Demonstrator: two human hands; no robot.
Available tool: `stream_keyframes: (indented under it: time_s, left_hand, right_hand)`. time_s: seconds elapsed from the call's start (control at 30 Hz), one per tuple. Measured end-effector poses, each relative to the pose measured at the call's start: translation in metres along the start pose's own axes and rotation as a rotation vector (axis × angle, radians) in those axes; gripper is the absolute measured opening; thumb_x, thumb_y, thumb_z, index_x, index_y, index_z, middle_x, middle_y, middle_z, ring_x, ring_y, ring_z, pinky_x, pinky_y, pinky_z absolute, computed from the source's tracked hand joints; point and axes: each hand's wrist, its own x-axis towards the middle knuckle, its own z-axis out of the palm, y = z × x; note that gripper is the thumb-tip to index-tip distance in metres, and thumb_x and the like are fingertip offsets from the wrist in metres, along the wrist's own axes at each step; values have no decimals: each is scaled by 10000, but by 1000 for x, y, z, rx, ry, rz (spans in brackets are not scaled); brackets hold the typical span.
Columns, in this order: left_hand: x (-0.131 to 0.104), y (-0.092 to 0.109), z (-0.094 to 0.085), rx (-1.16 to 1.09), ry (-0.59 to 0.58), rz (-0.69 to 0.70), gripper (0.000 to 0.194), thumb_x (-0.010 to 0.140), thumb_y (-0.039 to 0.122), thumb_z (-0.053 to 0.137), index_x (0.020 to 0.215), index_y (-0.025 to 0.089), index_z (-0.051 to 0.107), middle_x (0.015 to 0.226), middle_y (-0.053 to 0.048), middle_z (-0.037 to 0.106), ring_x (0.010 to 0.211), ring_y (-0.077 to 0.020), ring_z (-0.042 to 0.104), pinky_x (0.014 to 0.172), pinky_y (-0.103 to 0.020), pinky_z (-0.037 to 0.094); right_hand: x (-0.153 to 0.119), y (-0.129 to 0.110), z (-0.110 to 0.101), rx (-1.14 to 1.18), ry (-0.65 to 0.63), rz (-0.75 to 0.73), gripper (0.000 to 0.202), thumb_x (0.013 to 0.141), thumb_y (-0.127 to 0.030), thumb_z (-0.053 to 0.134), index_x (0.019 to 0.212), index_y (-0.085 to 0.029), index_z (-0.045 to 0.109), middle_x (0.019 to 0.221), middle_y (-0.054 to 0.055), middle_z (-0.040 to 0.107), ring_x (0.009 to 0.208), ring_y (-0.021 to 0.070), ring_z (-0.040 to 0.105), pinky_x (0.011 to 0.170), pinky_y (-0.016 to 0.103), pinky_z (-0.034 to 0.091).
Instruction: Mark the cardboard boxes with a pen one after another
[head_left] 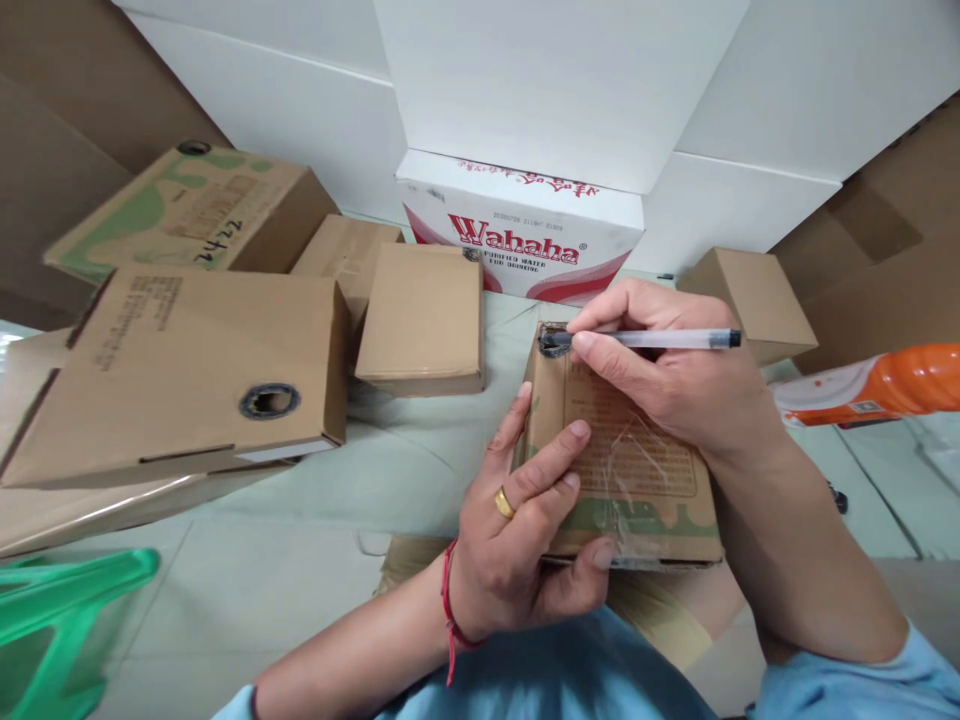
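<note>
Pinched in the fingers of my right hand [660,370] is a gel pen [675,339] with a clear barrel and black end. Its tip end meets a dark, scribbled patch [553,341] at the far left corner of a small cardboard box [637,470]. That box has green print, a printed text panel and wrinkled clear tape. My left hand [517,530], with a gold ring and red string bracelet, grips the box's near left part. Its fingers spread over the top and left side, and its thumb lies by the near edge. The pen's point itself is hidden.
To the left stand several cardboard boxes, one with a black-ringed hole [270,401], another marked box [187,210] behind. A white Wahaba-style water carton [525,240] stands at the back. Rightward are a small box [757,300] and an orange bottle [885,385]. A green plastic object [82,590] sits front left.
</note>
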Motion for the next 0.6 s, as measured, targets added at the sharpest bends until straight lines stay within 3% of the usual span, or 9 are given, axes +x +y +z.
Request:
stream_keyframes:
  time_s: [0.3, 0.4, 0.6]
  left_hand:
    - [1, 0, 2, 34, 28, 26, 278, 1002, 368, 652, 1212, 191, 604, 1327, -224, 795, 1211, -336, 804, 1264, -752, 438]
    - [0, 0, 2, 29, 23, 17, 270, 986, 368, 678, 1200, 220, 603, 1360, -199, 788, 1211, -334, 805, 1258, -768, 437]
    - [2, -1, 3, 43, 34, 41, 293, 1003, 372, 669, 1219, 189, 594, 1292, -228, 805, 1206, -324, 808, 1262, -739, 452]
  right_hand:
    - [0, 4, 2, 18, 101, 36, 74, 967, -274, 743, 931, -212, 761, 841, -5, 750, 702, 141, 630, 626, 271, 478]
    - [-1, 4, 2, 6, 103, 55, 62, 950, -219, 738, 889, -213, 747, 799, -14, 721, 664, 131, 591, 599, 271, 444]
    - [-4, 6, 3, 58, 276, 46, 192, 875, -109, 713, 733, -226, 659, 653, -38, 596, 566, 111, 466, 537, 267, 361]
